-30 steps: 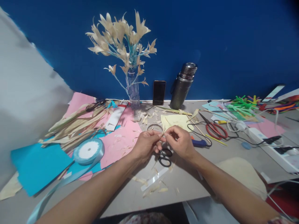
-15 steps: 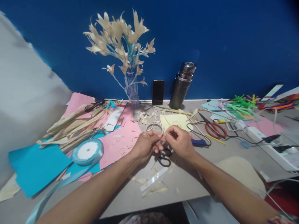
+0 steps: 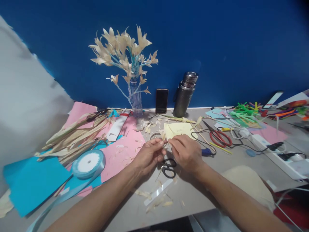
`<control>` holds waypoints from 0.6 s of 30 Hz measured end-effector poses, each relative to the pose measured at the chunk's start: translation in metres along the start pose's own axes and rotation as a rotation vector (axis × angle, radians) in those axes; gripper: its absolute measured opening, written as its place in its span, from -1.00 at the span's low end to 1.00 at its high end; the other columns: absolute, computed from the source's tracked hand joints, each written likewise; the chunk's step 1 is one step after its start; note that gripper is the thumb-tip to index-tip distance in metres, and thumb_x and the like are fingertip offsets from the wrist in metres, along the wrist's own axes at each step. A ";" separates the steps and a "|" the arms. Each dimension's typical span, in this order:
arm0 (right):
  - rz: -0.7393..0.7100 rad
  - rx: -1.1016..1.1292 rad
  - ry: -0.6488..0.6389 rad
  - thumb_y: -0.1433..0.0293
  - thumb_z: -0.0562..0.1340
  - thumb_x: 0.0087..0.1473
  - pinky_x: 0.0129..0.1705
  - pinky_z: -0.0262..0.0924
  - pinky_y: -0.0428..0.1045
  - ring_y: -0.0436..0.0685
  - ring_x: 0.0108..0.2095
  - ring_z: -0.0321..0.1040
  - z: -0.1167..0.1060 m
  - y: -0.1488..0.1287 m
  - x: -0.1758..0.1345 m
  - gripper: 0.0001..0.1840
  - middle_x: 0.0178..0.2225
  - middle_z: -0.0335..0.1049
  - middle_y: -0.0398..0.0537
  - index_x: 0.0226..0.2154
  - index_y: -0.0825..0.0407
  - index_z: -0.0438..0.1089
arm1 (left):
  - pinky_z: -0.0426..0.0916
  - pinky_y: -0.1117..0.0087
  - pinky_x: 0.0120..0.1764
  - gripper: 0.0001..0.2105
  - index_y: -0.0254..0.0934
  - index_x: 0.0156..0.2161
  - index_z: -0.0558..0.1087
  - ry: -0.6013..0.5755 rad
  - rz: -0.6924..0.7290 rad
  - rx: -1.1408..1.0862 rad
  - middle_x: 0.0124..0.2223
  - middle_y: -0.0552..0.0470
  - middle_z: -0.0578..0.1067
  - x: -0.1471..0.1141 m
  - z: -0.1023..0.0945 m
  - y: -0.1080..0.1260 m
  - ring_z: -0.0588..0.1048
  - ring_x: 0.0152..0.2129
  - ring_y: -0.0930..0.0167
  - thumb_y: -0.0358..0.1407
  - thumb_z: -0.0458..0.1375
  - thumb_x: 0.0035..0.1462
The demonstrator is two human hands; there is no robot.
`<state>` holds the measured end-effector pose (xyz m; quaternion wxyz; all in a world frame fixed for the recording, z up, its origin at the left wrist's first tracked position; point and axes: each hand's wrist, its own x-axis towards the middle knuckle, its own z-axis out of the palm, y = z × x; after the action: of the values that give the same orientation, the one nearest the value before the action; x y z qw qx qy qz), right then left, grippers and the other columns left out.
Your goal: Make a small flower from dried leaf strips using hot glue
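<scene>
Over the middle of the table, my left hand [image 3: 150, 154] pinches a small pale husk piece [image 3: 163, 136], which rises just above the fingertips. My right hand [image 3: 185, 151] meets it from the right with thumb and fingers pressed together; its fingers hide what they grip. Black-handled scissors [image 3: 169, 172] lie just below the two hands, their blades mostly hidden. Behind the fingers are a ring-shaped roll [image 3: 155, 135], partly covered, and a yellow paper sheet [image 3: 177, 128]. Husk scraps [image 3: 158, 203] and a clear glossy strip [image 3: 158, 192] lie nearer the table's front edge.
Left are a blue ribbon spool [image 3: 88, 163], dried husks [image 3: 82, 133] and coloured paper [image 3: 36, 180]. A vase of husk flowers [image 3: 136, 100], a phone [image 3: 161, 101] and a flask [image 3: 185, 95] stand at the wall. Red-handled scissors [image 3: 220, 138], a glue gun [image 3: 207, 152] and a power strip [image 3: 277, 158] lie right.
My right hand has turned so its back shows more, with its fingertips still against the left's. The camera view has tilted up slightly, so the table things sit a little lower.
</scene>
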<state>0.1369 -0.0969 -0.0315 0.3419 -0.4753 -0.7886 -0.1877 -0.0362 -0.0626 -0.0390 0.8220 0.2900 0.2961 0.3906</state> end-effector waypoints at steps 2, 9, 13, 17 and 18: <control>-0.002 -0.023 -0.007 0.51 0.18 0.22 -0.25 0.19 0.02 0.15 -0.27 0.39 0.000 -0.003 0.001 -0.82 -0.27 0.53 0.03 -0.19 0.05 0.50 | 0.24 0.60 -0.57 -0.81 -0.33 -0.36 0.44 0.020 0.020 0.011 -0.52 0.09 0.41 0.000 0.000 0.001 0.36 -0.62 0.56 -0.33 0.37 0.02; 0.048 -0.020 -0.016 0.48 0.18 0.23 -0.29 0.18 0.01 0.14 -0.27 0.39 0.001 -0.004 0.002 -0.83 -0.29 0.50 0.02 -0.21 0.02 0.50 | 0.47 0.48 -0.26 -0.76 -0.36 -0.45 0.43 0.036 0.078 -0.016 -0.36 0.01 0.51 0.001 0.004 0.001 0.50 -0.42 0.50 -0.38 0.44 -0.10; 0.075 0.026 -0.033 0.46 0.19 0.23 -0.29 0.19 0.01 0.14 -0.26 0.40 0.000 -0.003 0.000 -0.81 -0.28 0.50 0.01 -0.20 -0.01 0.52 | 0.53 0.45 -0.29 -0.80 -0.36 -0.41 0.44 0.065 0.057 -0.015 -0.37 0.01 0.52 0.002 0.004 -0.001 0.52 -0.45 0.48 -0.41 0.41 -0.05; 0.195 0.184 -0.038 0.41 0.22 0.22 -0.28 0.23 -0.02 0.11 -0.28 0.43 0.001 -0.001 -0.001 -0.83 -0.30 0.51 -0.03 -0.21 -0.02 0.54 | 0.55 0.43 -0.30 -0.82 -0.37 -0.40 0.45 0.047 0.053 -0.018 -0.35 -0.01 0.54 0.002 0.003 0.001 0.56 -0.42 0.45 -0.43 0.39 -0.03; 0.222 0.219 -0.040 0.40 0.21 0.23 -0.27 0.24 -0.02 0.11 -0.28 0.43 0.001 -0.001 -0.001 -0.84 -0.31 0.51 -0.03 -0.23 -0.03 0.54 | 0.55 0.42 -0.28 -0.82 -0.38 -0.39 0.45 0.032 0.045 -0.019 -0.34 -0.02 0.55 0.002 0.002 0.001 0.57 -0.40 0.43 -0.43 0.39 -0.03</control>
<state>0.1361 -0.0973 -0.0327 0.3945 -0.5233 -0.7535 -0.0522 -0.0342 -0.0612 -0.0372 0.8108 0.2825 0.2991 0.4164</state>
